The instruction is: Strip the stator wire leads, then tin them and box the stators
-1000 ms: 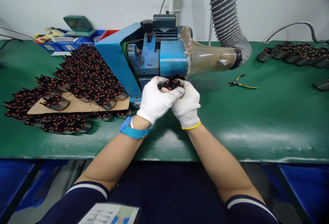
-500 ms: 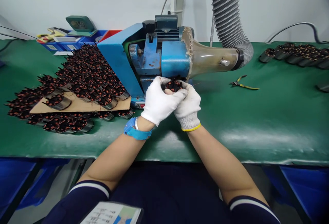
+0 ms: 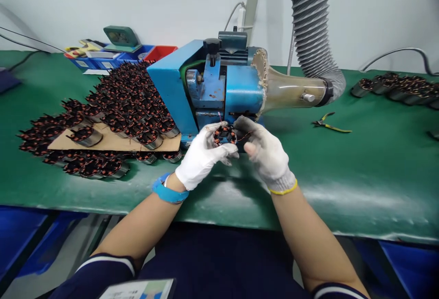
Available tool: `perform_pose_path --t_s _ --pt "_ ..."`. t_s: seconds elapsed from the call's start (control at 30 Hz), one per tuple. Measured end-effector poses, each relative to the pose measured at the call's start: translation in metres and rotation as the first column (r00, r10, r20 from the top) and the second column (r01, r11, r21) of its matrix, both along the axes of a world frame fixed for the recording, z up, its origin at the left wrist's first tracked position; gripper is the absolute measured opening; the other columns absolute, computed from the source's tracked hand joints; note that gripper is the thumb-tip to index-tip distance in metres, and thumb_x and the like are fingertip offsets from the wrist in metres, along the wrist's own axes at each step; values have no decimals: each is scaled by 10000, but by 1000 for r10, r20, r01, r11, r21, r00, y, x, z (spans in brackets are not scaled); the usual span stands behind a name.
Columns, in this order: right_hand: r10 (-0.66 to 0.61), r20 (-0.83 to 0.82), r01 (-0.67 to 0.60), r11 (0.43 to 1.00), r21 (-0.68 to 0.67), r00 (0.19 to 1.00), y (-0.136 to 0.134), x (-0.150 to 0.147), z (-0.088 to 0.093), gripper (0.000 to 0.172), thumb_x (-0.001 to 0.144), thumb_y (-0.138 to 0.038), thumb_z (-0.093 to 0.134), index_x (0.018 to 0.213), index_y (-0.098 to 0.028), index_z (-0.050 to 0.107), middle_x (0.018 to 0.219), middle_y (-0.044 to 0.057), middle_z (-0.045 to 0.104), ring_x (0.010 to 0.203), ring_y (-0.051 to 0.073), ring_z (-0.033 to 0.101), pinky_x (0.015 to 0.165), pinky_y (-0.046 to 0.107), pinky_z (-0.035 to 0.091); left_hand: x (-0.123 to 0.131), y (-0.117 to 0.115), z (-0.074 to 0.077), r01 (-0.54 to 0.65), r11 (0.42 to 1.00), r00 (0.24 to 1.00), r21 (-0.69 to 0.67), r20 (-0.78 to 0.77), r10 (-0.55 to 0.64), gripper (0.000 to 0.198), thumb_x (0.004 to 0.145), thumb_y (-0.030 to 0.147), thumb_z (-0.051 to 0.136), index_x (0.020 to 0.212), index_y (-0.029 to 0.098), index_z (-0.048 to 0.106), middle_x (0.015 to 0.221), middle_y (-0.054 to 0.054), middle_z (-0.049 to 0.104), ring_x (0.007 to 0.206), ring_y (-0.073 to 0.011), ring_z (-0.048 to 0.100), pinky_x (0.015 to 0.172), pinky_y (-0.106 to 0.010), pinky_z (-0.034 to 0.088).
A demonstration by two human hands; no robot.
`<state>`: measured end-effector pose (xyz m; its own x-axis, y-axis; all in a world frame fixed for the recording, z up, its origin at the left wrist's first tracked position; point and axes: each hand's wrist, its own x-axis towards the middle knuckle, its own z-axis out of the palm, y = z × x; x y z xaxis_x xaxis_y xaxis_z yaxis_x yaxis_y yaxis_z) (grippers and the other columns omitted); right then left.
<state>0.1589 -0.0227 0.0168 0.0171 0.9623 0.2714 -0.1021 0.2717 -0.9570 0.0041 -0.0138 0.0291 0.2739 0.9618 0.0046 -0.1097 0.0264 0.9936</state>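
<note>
My gloved left hand [image 3: 203,155] is wrapped round a motor stator [image 3: 224,136], whose open top shows copper windings and black insulation. A thin loose copper wire [image 3: 247,135] sticks out from its right side, and a pinkish lead rises from its top. Just right of the stator, my gloved right hand [image 3: 268,152] has its thumb and fingers apart, near the loose wire. Whether its fingertips touch the stator or wire I cannot tell. The bare thumb tip shows through the glove. Right behind both hands stands a blue motor-driven machine [image 3: 243,88].
Many similar stators [image 3: 126,102] crowd the left, some on a cardboard sheet [image 3: 106,141]. Yellow-handled cutters [image 3: 331,124] lie to the right, with more stators [image 3: 408,89] beyond. A grey hose [image 3: 313,24] joins the machine's clear funnel [image 3: 291,88]. Blue and red bins [image 3: 159,53] stand behind.
My right hand has come away from the stator to the right, its fingers spreading. My left hand keeps hold, and the stator now shows its top more fully. The view has shifted slightly.
</note>
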Motion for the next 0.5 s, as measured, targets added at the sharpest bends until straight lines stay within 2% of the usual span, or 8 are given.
perform_pose_path --t_s 0.07,0.17,0.3,0.37,0.4,0.47,0.5 --pt "-48 -64 43 997 -71 997 1 0 -2 382 776 -487 693 1045 -217 710 993 41 742 875 191 689 777 331 587 4 -2 0 -105 992 994 69 -22 107 679 623 378 830 1178 202 482 1066 -79 661 793 -204 694 668 -365 607" --pt "-174 -141 144 969 -200 975 8 5 -6 289 786 -468 693 851 -186 704 707 5 690 613 124 621 592 259 552 9 -7 -3 -178 956 973 234 -102 206 703 508 407 899 1039 202 487 1018 -61 645 925 -224 675 823 -382 584" --pt "-383 -410 234 900 -369 828 22 14 -8 296 806 -495 646 810 -200 631 563 -68 544 433 56 481 536 229 547 15 -14 -6 -259 894 912 366 -213 351 709 495 447 910 1000 219 469 965 -36 619 892 -213 654 846 -388 557" --pt "-427 -447 236 875 -422 786 22 9 -9 309 820 -507 617 814 -198 627 596 -54 578 461 66 523 581 252 578 16 -17 -8 -325 844 866 427 -225 447 701 493 436 917 985 223 466 955 -32 612 886 -217 648 865 -408 548" --pt "-406 -447 214 882 -419 797 20 4 -10 316 816 -508 621 828 -193 638 653 -30 629 524 84 583 630 270 595 16 -17 -10 -345 823 847 451 -229 480 697 493 425 919 984 224 466 960 -33 611 888 -222 647 875 -420 545" --pt "-317 -420 165 919 -359 851 13 -12 -12 321 795 -489 653 889 -183 670 814 21 713 713 132 678 771 312 606 15 -17 -16 -333 820 842 466 -244 481 675 526 416 907 1003 229 469 984 -40 615 902 -233 650 882 -432 548" --pt "-278 -402 149 934 -324 872 9 -20 -13 313 780 -463 675 914 -181 682 865 32 730 782 148 694 828 326 596 14 -16 -19 -294 841 860 454 -258 440 649 563 418 888 1022 235 468 1005 -45 618 918 -237 652 884 -431 550"
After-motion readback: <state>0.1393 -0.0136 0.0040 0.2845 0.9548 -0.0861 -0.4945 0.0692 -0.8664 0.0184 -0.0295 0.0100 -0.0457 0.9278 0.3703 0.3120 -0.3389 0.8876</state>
